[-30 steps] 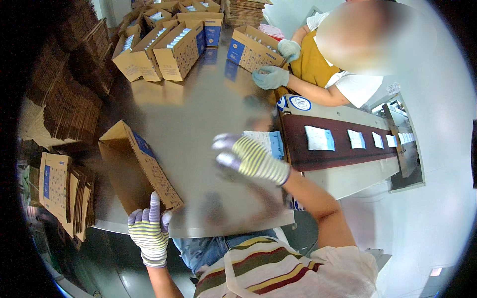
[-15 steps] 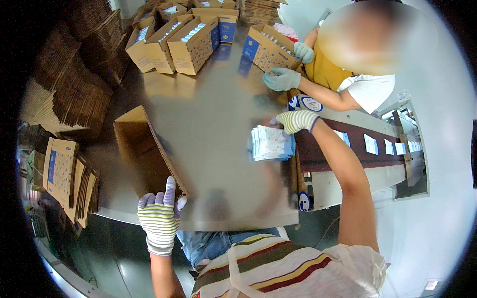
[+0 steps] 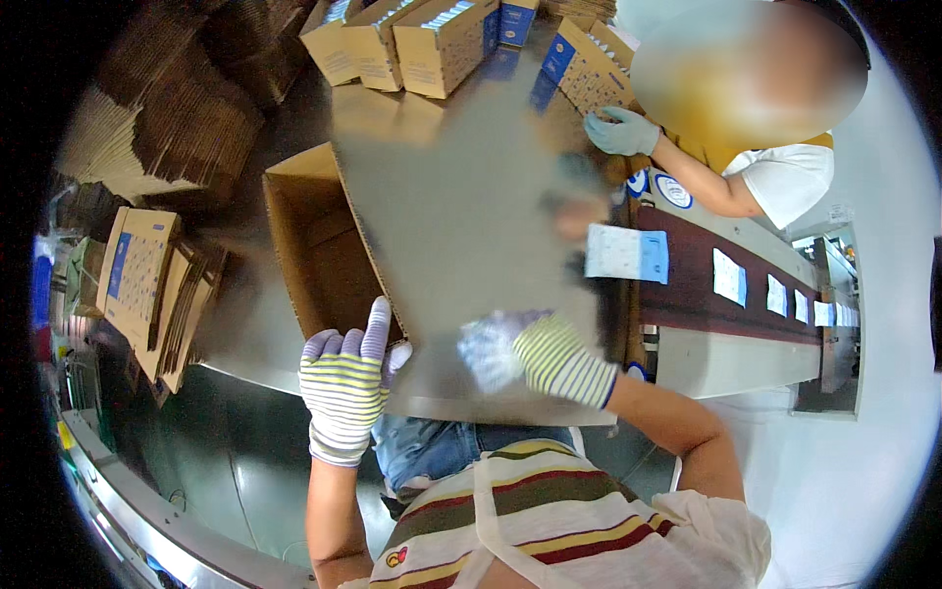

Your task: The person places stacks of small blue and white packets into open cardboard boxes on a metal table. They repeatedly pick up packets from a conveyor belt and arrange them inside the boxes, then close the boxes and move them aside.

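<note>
My left hand (image 3: pixel 345 383), in a striped glove with purple fingertips, grips the near edge of an open cardboard box (image 3: pixel 294 196). Its index finger lies stretched along the right corner. The box is tilted, and its bare brown inside shows. Over the table to the right of the box, my right hand (image 3: pixel 554 358), gloved alike, is closed on a bunch of white and light-blue packets (image 3: pixel 486 348). Motion smears them, so their number is hidden. Another white and blue packet (image 3: pixel 625 253) lies at the table's right edge, by the conveyor's end.
More packets (image 3: pixel 729 277) lie in a row on the dark red conveyor belt (image 3: pixel 687 304). Across the table, a co-worker's gloved hand (image 3: pixel 623 132) is beside a filled box (image 3: pixel 589 69). Filled boxes (image 3: pixel 442 54) stand at the back; flattened cartons (image 3: pixel 142 280) are stacked left.
My right hand has carried the packets from the conveyor's end toward me and leftward. One packet now shows at the conveyor's end. My left hand stays on the box; the view has shifted.
</note>
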A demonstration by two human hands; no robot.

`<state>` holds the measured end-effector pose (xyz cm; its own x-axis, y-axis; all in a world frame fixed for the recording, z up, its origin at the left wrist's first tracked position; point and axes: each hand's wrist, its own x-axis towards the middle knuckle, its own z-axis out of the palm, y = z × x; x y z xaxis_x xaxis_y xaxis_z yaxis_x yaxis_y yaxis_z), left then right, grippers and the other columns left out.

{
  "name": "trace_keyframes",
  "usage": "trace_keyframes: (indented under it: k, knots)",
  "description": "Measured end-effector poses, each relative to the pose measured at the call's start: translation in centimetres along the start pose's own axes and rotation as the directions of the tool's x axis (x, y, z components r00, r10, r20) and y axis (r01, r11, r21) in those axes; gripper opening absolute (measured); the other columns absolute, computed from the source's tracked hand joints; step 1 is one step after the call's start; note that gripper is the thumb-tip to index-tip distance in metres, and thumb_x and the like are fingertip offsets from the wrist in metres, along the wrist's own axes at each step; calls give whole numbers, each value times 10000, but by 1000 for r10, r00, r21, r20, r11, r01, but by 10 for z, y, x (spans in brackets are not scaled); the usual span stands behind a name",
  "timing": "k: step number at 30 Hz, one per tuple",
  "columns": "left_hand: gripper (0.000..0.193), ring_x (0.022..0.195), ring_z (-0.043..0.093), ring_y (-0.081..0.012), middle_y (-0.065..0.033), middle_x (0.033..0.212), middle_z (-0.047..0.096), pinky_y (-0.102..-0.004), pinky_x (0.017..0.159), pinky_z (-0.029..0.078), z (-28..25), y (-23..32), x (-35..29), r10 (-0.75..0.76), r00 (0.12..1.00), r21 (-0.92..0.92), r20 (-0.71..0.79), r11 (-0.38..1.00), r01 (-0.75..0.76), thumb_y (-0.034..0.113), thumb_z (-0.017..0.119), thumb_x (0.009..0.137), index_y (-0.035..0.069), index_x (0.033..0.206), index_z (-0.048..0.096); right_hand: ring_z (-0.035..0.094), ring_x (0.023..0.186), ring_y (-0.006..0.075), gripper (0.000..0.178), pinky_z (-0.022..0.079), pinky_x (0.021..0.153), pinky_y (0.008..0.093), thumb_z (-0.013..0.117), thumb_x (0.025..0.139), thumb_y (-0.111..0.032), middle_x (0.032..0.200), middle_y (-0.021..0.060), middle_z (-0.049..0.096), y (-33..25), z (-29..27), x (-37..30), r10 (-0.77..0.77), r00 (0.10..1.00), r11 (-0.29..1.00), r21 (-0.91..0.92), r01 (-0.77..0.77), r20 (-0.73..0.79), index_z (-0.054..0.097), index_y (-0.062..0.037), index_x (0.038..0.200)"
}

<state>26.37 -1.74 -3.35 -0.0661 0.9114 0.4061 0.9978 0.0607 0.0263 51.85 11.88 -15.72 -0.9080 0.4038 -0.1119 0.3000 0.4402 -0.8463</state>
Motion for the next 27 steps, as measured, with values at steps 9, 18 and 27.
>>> trace_keyframes:
  k: [9,18,27]
  knots:
    - [401,647,605,-205,-62,741,606,-354,618,424,-8,-7,-8,50,987,-15,156,999,-48,331,645,828,84,1144,625,556,1171,231,701,436,1031,393,776,754,-294,1286,104,572,-159,-63,120,-249,936,632,691,351,-248,475,-72,1346]
    - [258,773,636,-240,-95,864,651,-378,666,454,-21,-3,-19,10,995,-111,97,994,1,246,621,834,99,1046,639,549,1160,320,717,199,1147,493,685,718,-495,1173,164,623,-134,-7,181,-443,887,890,-184,417,-130,539,-21,1236]
    - [240,884,643,-367,-224,927,665,-432,810,499,-33,-96,100,-57,976,-333,211,934,127,120,580,821,3,1013,665,507,1221,329,912,195,1151,535,819,554,-507,1242,212,566,-169,-32,172,-202,964,781,-566,265,172,525,34,1226]
